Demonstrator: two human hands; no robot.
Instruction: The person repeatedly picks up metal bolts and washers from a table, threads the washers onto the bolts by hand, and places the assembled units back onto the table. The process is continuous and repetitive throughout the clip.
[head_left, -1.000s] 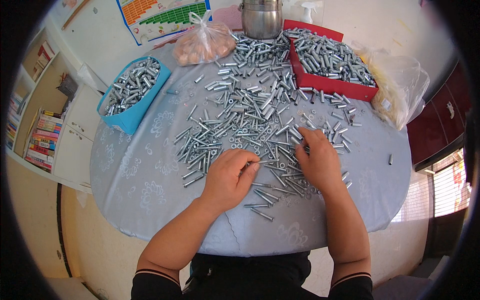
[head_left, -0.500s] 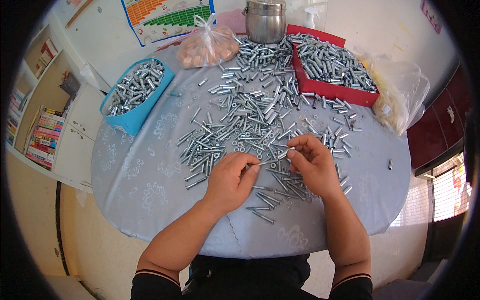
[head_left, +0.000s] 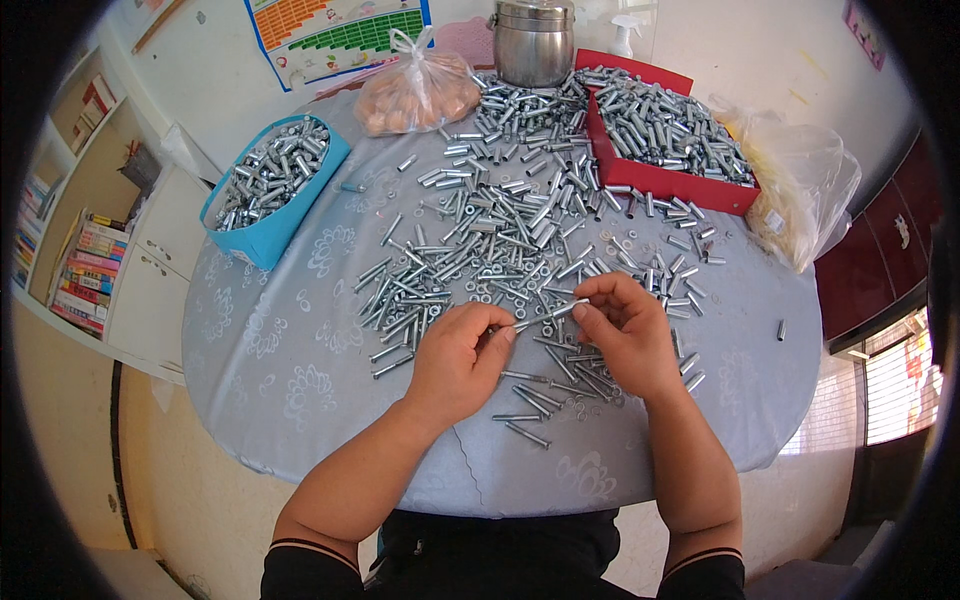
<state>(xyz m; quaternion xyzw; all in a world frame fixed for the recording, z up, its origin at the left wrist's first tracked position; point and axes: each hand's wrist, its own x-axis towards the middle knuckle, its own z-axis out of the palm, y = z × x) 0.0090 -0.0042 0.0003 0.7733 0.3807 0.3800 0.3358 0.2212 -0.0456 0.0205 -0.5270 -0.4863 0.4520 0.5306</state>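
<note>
Left hand and right hand: fingertips of both pinch one slim, shiny metal bolt, held level between them above the table. Beyond the hands: dense scatter of bolts and sleeves on pale patterned tablecloth. Cloth left of the left hand bare to the rounded edge.

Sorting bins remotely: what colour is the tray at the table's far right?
Red tray, full of metal sleeves; clearest in the head view.
</note>
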